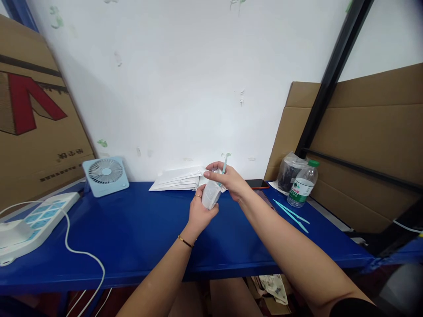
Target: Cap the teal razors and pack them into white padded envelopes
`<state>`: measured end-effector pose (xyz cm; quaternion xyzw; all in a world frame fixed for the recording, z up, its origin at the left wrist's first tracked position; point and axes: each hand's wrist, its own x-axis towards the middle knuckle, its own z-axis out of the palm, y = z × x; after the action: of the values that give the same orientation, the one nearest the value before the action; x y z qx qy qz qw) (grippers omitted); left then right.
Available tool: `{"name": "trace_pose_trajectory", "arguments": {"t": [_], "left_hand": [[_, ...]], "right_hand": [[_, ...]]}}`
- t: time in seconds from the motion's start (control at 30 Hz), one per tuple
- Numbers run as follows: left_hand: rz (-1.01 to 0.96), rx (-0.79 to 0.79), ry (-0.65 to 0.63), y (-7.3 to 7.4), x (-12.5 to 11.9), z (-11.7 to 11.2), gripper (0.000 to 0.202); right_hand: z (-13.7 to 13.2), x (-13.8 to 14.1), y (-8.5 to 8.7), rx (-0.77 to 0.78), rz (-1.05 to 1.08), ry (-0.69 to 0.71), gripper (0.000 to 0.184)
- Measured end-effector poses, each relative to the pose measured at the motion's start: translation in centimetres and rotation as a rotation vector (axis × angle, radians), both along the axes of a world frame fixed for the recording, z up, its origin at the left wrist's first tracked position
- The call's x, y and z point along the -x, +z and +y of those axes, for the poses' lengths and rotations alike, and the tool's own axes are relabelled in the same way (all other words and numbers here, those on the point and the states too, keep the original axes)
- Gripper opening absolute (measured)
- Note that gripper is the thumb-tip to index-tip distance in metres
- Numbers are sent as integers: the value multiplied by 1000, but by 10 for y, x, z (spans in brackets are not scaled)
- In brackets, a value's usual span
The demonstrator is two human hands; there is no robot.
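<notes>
My left hand (pixel 202 213) is wrapped round a small white package (pixel 211 193) with a crinkled, shiny surface, held above the front part of the blue table. At the package's top edge is my right hand (pixel 228 178), its thumb and fingers bent over it. A thin light-teal plastic stick (pixel 225 162) with a small hooked end pokes up from the right hand; its lower end reaches down towards the package. What the right fingertips touch is partly hidden. Behind the hands, a stack of white envelopes (pixel 176 178) lies against the wall.
Two more teal sticks (pixel 291 213) lie at right, near a green-capped bottle (pixel 301 185), a dark bagged container (pixel 289 171) and a phone (pixel 257 183). A light-blue fan (pixel 106 176) and a white power strip (pixel 46 220) with a cable stand at left. Cardboard (pixel 370 163) flanks the table.
</notes>
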<state>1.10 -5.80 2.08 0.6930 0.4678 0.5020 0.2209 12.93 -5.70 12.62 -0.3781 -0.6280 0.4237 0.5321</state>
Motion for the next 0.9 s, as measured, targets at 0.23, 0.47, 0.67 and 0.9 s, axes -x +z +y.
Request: {"name": "trace_pose_trajectory", "arguments": {"t": [0.23,0.47,0.67,0.9], "left_hand": [[250,-63,-104,16,12,14,64],[861,-98,-447,4,38,48,55],[792,11,-533,-12,45,6,61],[708,-9,-276,-32,18,-59,50]], "right_hand": [[6,-37,-12,-33,82,-33,30],[-32,-91,-82,-140,-427,271,39],[-50,-96,-128,-185,-694,214,47],[-21,-90,-136,-228,-721,229,12]]}}
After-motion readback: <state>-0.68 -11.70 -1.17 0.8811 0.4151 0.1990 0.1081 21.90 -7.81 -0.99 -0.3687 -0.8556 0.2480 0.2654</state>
